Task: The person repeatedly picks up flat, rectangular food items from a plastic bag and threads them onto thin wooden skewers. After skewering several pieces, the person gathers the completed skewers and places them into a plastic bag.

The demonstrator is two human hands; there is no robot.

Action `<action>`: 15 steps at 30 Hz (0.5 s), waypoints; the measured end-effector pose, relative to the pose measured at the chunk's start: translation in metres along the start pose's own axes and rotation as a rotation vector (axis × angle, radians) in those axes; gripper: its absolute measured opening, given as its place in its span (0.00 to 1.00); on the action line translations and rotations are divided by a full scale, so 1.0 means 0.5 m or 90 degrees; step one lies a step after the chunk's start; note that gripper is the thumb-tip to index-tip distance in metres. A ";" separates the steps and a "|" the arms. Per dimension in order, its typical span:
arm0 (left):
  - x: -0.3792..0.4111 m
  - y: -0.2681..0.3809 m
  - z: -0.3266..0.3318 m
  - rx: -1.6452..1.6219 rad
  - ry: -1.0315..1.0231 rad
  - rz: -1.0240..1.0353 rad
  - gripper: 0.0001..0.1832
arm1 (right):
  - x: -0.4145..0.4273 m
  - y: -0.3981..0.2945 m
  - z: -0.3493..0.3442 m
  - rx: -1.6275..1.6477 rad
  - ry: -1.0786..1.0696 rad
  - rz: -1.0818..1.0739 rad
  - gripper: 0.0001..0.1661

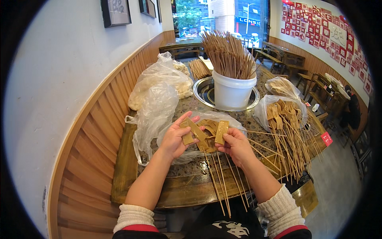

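My left hand [176, 142] has its thumb pressed on flat olive-brown food strips [188, 139], possibly kelp or bean curd sheet. Between the thumb and fingers of my right hand [240, 146] is another short flat strip [222, 131], wet and shiny. Several strips threaded on bamboo skewers [218, 179] lie between and below my hands, the skewer ends reaching over the table's near edge. Under them spreads a clear plastic bag [235, 122]. To the right, a bag holds a heap of skewered folded strips [280, 115], their bare sticks [294, 155] fanned toward me.
A white bucket [234, 92] packed with brown sticks [229, 56] stands on the round cooker [206, 95] set in the stone-topped table [188, 105]. Plastic bags [161, 80] with pale food line the left. Loose bamboo skewers [198, 69] lie behind. A wood-panelled wall [98, 131] runs along the left.
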State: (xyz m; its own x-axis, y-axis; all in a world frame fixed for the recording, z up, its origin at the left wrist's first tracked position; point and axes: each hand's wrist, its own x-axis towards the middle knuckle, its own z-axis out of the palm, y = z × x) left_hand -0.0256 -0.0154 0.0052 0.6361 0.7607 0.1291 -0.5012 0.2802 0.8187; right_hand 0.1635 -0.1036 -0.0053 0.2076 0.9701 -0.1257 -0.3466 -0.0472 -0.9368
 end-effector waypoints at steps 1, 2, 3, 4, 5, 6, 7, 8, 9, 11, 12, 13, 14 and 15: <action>0.002 -0.002 -0.001 -0.010 -0.008 0.001 0.30 | 0.002 0.003 -0.003 -0.007 -0.005 -0.004 0.08; 0.001 -0.002 0.002 -0.015 -0.014 -0.009 0.30 | 0.003 0.005 -0.004 -0.014 -0.010 -0.008 0.07; 0.003 -0.004 -0.001 -0.011 -0.014 -0.016 0.28 | 0.003 0.005 -0.002 -0.018 -0.008 -0.004 0.07; 0.005 -0.010 -0.007 -0.008 -0.015 -0.022 0.27 | 0.003 0.004 0.001 -0.022 -0.006 -0.001 0.07; 0.006 -0.012 -0.011 -0.004 -0.016 -0.028 0.26 | 0.003 0.003 0.003 -0.026 -0.003 0.003 0.07; 0.004 -0.011 -0.007 -0.008 -0.009 -0.029 0.22 | 0.003 0.004 0.003 -0.021 -0.008 -0.004 0.07; 0.005 -0.012 -0.008 -0.004 -0.003 -0.024 0.21 | 0.003 0.004 0.004 -0.021 -0.014 -0.007 0.08; 0.007 -0.014 -0.009 0.000 0.003 -0.019 0.20 | 0.002 0.003 0.006 -0.021 -0.019 -0.010 0.08; 0.008 -0.015 -0.010 0.003 0.009 -0.014 0.19 | 0.001 0.002 0.009 -0.021 -0.024 -0.012 0.09; 0.007 -0.015 -0.007 0.004 0.018 -0.018 0.17 | 0.001 0.001 0.012 -0.023 -0.043 -0.041 0.10; 0.007 -0.016 -0.004 0.005 0.022 -0.021 0.16 | 0.006 0.004 0.009 -0.031 -0.055 -0.062 0.10; 0.006 -0.017 -0.001 0.005 0.026 -0.023 0.16 | 0.008 0.006 0.007 -0.040 -0.067 -0.083 0.10; 0.006 -0.018 0.000 0.005 0.020 -0.032 0.16 | 0.008 0.004 0.008 -0.038 -0.065 -0.084 0.11; 0.006 -0.020 0.001 0.006 0.015 -0.041 0.16 | 0.007 0.002 0.010 -0.035 -0.063 -0.085 0.11</action>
State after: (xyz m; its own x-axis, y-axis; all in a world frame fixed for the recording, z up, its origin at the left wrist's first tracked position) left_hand -0.0184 -0.0164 -0.0023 0.6529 0.7548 0.0628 -0.4544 0.3240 0.8298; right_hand 0.1595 -0.0989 -0.0049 0.1570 0.9871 0.0317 -0.2706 0.0739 -0.9598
